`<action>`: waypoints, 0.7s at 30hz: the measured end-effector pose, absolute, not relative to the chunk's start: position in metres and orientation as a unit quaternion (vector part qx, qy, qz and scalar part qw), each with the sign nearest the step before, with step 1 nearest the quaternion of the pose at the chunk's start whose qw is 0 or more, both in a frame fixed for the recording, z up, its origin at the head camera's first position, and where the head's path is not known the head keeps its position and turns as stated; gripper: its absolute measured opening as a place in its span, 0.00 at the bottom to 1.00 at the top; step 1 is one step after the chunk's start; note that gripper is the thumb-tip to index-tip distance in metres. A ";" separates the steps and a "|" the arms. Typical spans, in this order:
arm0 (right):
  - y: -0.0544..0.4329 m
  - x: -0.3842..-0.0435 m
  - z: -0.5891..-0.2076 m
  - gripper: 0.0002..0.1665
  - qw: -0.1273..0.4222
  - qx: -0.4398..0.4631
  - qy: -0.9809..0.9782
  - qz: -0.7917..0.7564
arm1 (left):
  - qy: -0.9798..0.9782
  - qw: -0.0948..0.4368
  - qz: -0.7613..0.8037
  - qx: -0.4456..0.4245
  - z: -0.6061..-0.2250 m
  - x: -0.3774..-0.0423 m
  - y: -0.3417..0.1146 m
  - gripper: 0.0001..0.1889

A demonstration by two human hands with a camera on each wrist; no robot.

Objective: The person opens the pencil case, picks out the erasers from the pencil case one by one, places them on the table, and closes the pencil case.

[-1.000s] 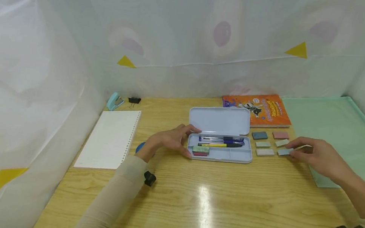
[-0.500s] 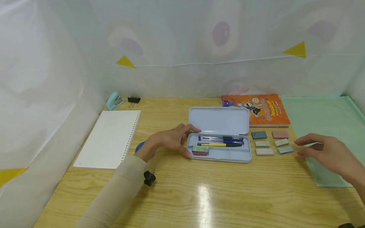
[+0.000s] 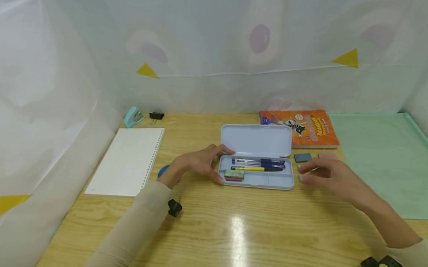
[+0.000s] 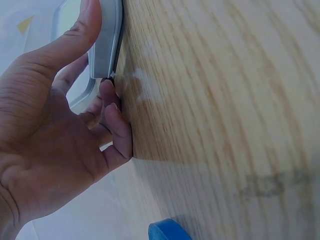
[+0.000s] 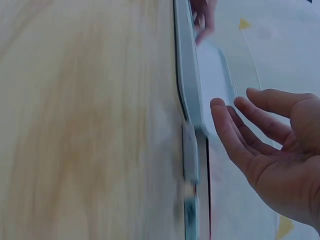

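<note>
My left hand [image 3: 203,162] grips the left end of a pale blue pencil case [image 3: 280,183], thumb at the front corner and fingers at the back. The case lies with its lid raised. Inside are clear pens [image 3: 250,163], a yellow pen [image 3: 249,169] and a green eraser [image 3: 235,173] over a red one. My right hand [image 3: 332,179] hovers just right of the case, fingers loosely bent and apart with nothing between them in the right wrist view. Below it are several erasers; a dark blue eraser [image 3: 302,157] and a pink eraser [image 3: 327,156] show, others are mostly hidden.
An orange book [image 3: 310,130] lies behind the case, beside a green mat [image 3: 379,162] at the right. At the left are a white notepad [image 3: 126,158], a light blue stapler [image 3: 133,117], a black binder clip [image 3: 156,116] and a round blue object [image 4: 167,230].
My right hand has let go of the light blue eraser at the right, drawn back, then swung left over the rows of erasers. The left hand stays on the case.
</note>
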State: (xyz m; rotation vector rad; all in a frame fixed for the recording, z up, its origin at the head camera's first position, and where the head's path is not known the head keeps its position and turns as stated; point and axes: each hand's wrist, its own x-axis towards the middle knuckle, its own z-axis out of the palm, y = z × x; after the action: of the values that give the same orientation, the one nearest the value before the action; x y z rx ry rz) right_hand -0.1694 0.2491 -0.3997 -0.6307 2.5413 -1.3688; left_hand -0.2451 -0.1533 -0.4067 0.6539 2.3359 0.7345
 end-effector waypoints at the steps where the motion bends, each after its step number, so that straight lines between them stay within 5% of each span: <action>1: 0.240 -0.170 -0.400 0.14 0.101 -0.218 0.855 -0.460 | 0.879 0.299 0.278 0.247 -0.407 -0.245 -0.153 0.49; 21: 0.108 -0.200 -0.409 0.18 0.179 -0.271 0.824 -0.464 | 0.876 0.298 0.289 0.247 -0.406 -0.244 -0.155 0.48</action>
State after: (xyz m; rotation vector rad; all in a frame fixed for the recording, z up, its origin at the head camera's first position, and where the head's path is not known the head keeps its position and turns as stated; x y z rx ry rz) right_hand -0.1999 0.1077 -0.4093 -0.7670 2.3304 -1.3107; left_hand -0.2437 -0.1550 -0.4065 0.6561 2.3262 0.7674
